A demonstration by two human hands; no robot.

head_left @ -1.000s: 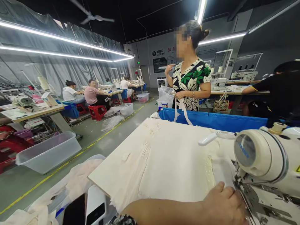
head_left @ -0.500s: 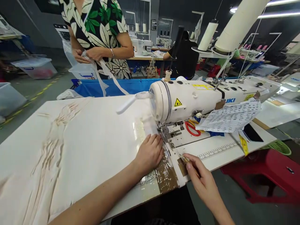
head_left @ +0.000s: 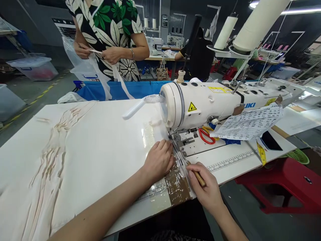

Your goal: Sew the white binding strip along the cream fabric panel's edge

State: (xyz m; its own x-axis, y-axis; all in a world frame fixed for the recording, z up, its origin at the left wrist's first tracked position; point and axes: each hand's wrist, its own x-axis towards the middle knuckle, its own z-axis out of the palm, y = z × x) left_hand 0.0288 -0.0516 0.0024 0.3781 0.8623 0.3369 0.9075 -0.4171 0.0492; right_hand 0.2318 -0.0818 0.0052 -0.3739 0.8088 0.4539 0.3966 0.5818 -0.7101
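Below the needle area of a white sewing machine (head_left: 200,103), my left hand (head_left: 159,160) rests on the work surface, its fingers curled together beside the metal guide. What lies under those fingers is hidden. My right hand (head_left: 204,187) grips a thin tool by its wooden handle (head_left: 200,178), and the tool's metal tip points up and left toward the guide. Brown tape (head_left: 177,187) and clear tape cover the table edge under the hands. Pale, crumpled fabric (head_left: 51,164) lies along the table's left side.
Red-handled scissors (head_left: 207,136) lie behind the guide. A written sheet (head_left: 249,124) hangs on the machine, near a yellow tape measure (head_left: 261,154). A red stool (head_left: 288,184) stands right. Across the blue cloth bin (head_left: 122,90), a person (head_left: 110,36) holds white strips.
My right hand has moved slightly left and up with the tool, whose wooden handle now shows more fully. The person opposite has drawn the hands apart along a white strip.
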